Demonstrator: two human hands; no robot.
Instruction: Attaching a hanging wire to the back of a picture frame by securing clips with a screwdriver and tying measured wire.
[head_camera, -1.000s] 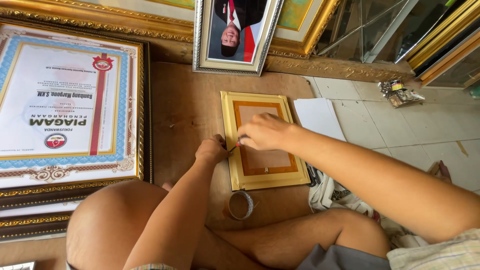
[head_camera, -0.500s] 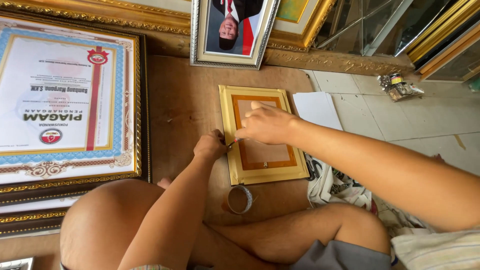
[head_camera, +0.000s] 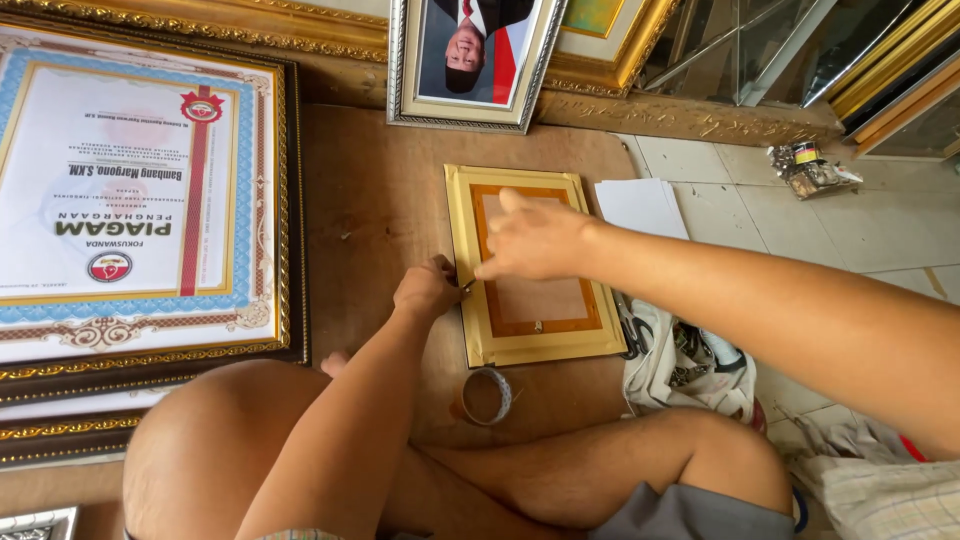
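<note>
A small gold picture frame (head_camera: 575, 345) lies face down on a brown board (head_camera: 375, 200), its orange-edged backing showing. My left hand (head_camera: 428, 290) rests at the frame's left edge with fingers pinched on a small thin metal piece against that edge. My right hand (head_camera: 535, 240) lies flat on the backing, fingers spread and pressing it down near the left side. A roll of clear tape (head_camera: 487, 396) sits just below the frame, by my crossed legs.
A large framed certificate (head_camera: 130, 200) lies at left. A silver-framed portrait (head_camera: 470, 60) leans at the top, with gold frames behind. White paper (head_camera: 642, 207) and a cloth bag of tools (head_camera: 690, 365) lie right of the frame on tiled floor.
My right hand has slid up and right across the backing and flattened out. The left hand stays pinched at the frame's left edge. The view has shifted slightly.
</note>
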